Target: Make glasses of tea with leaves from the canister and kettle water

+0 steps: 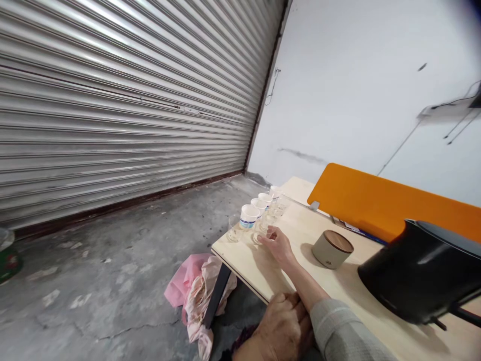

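My right hand [278, 246], in a grey sleeve, reaches over the pale wooden table to its far left corner. Its fingers are closed at a clear plastic cup [257, 236] standing in the front of a row. Another clear cup [233, 231] stands at the table's edge. Several white paper cups with blue bands, the nearest one [248, 216] beside it, run back in a line with more clear cups alongside. Low in the view, my left hand [281, 328] is closed beside my right forearm, at the table's near edge; whatever its fingers hold, if anything, is hidden.
A beige canister with a wooden lid [332, 249] stands right of my right hand. Beyond it is a large black pot [421, 276]. An orange divider [391, 203] lines the table's back. Pink cloth [193, 281] bunches on the floor by the table leg [218, 296].
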Demonstrator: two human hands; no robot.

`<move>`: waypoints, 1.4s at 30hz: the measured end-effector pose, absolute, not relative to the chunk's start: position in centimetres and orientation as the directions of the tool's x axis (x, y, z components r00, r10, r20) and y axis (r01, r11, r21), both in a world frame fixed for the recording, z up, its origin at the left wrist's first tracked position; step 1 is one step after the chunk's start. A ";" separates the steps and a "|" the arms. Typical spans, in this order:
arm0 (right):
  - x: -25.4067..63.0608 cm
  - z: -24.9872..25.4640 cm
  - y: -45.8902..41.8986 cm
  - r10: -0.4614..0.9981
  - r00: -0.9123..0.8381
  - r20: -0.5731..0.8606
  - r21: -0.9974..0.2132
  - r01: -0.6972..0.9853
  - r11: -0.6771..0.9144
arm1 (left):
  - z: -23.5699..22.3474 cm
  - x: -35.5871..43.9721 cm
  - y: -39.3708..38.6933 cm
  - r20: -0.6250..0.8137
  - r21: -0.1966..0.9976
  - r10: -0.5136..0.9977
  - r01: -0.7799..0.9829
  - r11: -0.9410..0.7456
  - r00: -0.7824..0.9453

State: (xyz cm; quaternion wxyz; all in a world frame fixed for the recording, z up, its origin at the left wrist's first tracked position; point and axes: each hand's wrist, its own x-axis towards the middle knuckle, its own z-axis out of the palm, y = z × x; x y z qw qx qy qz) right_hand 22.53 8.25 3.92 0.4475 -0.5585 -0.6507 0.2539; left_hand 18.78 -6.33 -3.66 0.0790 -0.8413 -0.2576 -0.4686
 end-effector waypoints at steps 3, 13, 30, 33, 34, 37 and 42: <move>22.5 3.8 8.3 0.953 0.026 0.301 -0.830 0.499 0.249 | -3.7 18.8 -6.3 0.840 0.109 0.351 0.506 -0.856 0.413; 22.3 3.6 8.5 0.952 0.011 0.307 -0.833 0.486 0.263 | -4.3 19.1 -6.3 0.849 0.126 0.350 0.491 -0.862 0.397; 31.4 7.4 -1.6 0.944 0.101 0.315 -0.806 0.553 0.210 | -3.1 17.5 -8.0 0.767 0.140 0.448 0.562 -0.815 0.459; 35.8 8.3 -8.1 0.937 0.152 0.314 -0.793 0.584 0.171 | -2.8 17.1 -8.3 0.764 0.097 0.432 0.577 -0.811 0.480; 37.4 8.6 -10.4 0.930 0.195 0.312 -0.792 0.593 0.142 | -2.7 17.0 -8.4 0.760 0.078 0.426 0.581 -0.810 0.492; 42.7 9.6 -17.1 0.877 0.333 0.347 -0.768 0.638 0.062 | -2.9 16.8 -8.4 0.764 0.016 0.387 0.584 -0.812 0.517; 52.8 12.6 -27.1 0.613 0.565 0.552 -0.651 0.752 -0.107 | -3.5 16.6 -8.3 0.764 -0.031 0.362 0.590 -0.807 0.534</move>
